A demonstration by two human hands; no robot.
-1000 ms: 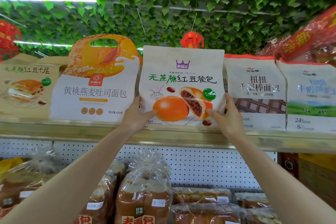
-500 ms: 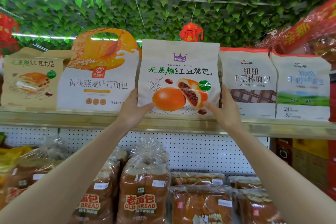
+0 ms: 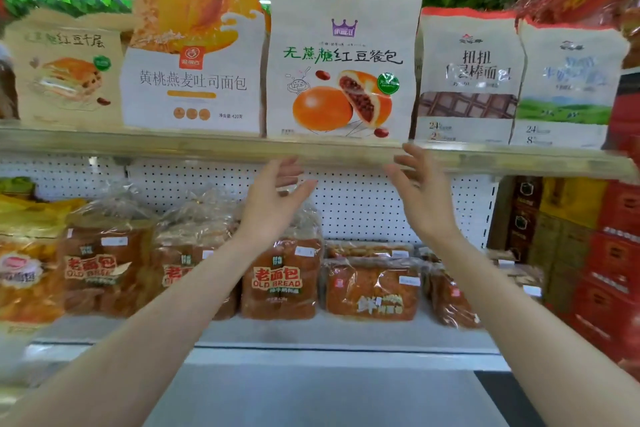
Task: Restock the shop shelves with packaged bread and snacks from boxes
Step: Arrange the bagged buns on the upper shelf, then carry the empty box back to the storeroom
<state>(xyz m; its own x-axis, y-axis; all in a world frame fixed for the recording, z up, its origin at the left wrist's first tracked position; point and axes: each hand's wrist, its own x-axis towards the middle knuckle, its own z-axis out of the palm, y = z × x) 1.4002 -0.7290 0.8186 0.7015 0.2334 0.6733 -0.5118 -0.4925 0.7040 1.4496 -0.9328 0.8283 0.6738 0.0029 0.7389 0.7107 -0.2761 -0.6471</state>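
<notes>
Red-bean bun bag (image 3: 341,66) upright at center top on upper shelf (image 3: 207,146), between peach toast bag (image 3: 194,80) and chocolate stick bag (image 3: 469,80). Left hand (image 3: 273,204) and right hand (image 3: 424,198) below shelf edge, fingers loose, holding nothing. Old Bread loaves (image 3: 277,277) on lower shelf (image 3: 311,333).

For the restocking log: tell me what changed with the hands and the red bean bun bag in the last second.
The left hand and the right hand let go of the red bean bun bag and drew back down to the top shelf edge, fingers open. The bag stayed upright in place.
</notes>
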